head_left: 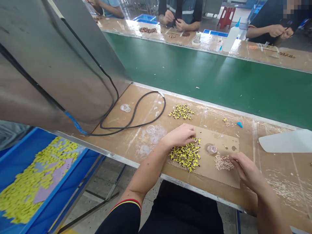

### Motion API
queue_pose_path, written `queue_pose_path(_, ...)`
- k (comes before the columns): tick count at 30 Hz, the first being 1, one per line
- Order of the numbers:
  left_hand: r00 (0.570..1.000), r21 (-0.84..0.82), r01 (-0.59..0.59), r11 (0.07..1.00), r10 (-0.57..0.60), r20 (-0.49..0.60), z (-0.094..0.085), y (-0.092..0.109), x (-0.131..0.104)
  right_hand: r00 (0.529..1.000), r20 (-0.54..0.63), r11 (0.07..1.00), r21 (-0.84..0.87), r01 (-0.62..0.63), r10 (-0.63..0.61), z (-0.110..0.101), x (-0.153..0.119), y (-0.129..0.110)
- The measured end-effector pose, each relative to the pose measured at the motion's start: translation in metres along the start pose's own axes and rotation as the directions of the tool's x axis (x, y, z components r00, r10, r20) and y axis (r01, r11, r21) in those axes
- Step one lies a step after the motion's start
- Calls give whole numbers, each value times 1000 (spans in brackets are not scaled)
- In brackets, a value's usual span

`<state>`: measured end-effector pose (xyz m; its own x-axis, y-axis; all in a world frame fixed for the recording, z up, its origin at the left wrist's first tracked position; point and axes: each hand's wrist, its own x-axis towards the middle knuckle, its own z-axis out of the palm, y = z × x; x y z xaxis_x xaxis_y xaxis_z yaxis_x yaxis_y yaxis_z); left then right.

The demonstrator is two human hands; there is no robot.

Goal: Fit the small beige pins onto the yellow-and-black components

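Observation:
My left hand (183,135) is over the upper edge of a pile of small yellow and dark pieces (186,156), fingers curled down; its fingertips are partly hidden. At the right edge of a heap of small pale pink pieces (223,162) is my right hand (242,164), with thumb and fingers pinched together; anything between them is too small to make out. Both piles lie on a cardboard sheet (207,169). Between them stands a small clear round dish (211,149).
Behind the cardboard lie another yellow pile (181,111), a blue cap (240,124) and a looped black cable (136,112). A white bottle (286,141) lies at right. A metal panel (60,65) and blue bin (80,159) are left. People work beyond the green belt (195,74).

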<state>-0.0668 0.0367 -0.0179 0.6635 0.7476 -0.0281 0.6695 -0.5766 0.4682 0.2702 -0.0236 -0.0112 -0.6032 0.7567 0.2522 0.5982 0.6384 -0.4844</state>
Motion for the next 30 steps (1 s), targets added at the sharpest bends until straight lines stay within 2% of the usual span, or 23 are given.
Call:
queue_pose_path(4,999,-49,-3,999,2,-39,3,-1,3,999,37,999,43,-4,3,-34,33,-10)
queue_pose_path(7,998,-115,-5,993,-2,-61,1,-2,3,999,42,994,104,-17,13,-44,51,-11)
queue_pose_path(9,997,-159,-7,987,-4,-71,-2,-1,2,1000,-15,981,192,-12,15,-39,53,-7)
queue_pose_path(12,990,-245,14,970,-48,-135,-6,2,0,986,-165,940,340,29,30,-22,48,1)
queue_pose_path(14,971,-315,39,948,-111,-213,-7,5,-1,975,-220,902,429,55,45,-12,44,3)
queue_pose_path(16,931,-387,36,921,-172,-323,-7,9,0,965,-245,881,471,38,89,-5,42,3)
queue_pose_path(18,885,-443,-42,895,-172,-432,-6,13,0,949,-288,854,519,39,131,-1,43,-1)
queue_pose_path(20,858,-476,-164,864,-114,-501,-5,20,0,927,-331,813,579,54,174,1,46,-7)
queue_pose_path(22,849,-497,-245,832,-63,-524,-5,29,-2,910,-355,759,647,73,216,4,48,-13)
queue_pose_path(26,836,-557,-293,777,-73,-543,-3,49,-4,878,-394,673,730,121,270,9,50,-25)
queue_pose_path(30,855,-633,-321,704,-72,-513,4,62,-1,887,-388,706,700,107,250,14,48,-33)
